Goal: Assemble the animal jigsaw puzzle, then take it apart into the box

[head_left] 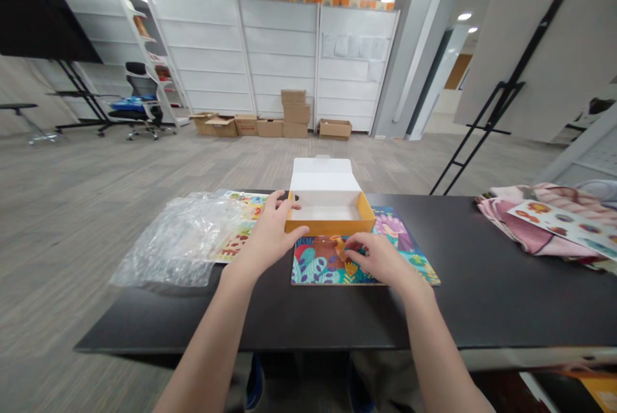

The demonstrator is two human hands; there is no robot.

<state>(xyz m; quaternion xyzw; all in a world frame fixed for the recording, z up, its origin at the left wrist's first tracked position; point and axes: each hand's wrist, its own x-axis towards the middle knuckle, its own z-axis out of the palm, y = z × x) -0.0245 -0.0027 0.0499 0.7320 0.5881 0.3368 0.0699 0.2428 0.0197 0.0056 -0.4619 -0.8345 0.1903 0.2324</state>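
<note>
An open yellow cardboard box point(332, 227) with a white inside stands on the table, its lid raised at the back. My left hand point(272, 230) grips the left end of this box, fingers over the side wall and thumb at the front corner. In front of and under the box lies a colourful picture board point(313, 272) with printed leaves and figures. My right hand point(376, 255) rests over the board, thumb and fingertips pinched together near an orange-brown figure. Whatever may be between those fingertips is too small to make out.
Crumpled clear plastic wrap point(178, 239) lies to the left, partly over printed picture sheets point(238, 243). Pink cloth point(525, 227) and a sticker sheet point(569, 228) lie at the right end of the black table point(501, 291). Cardboard boxes point(294, 114) line the shelves behind.
</note>
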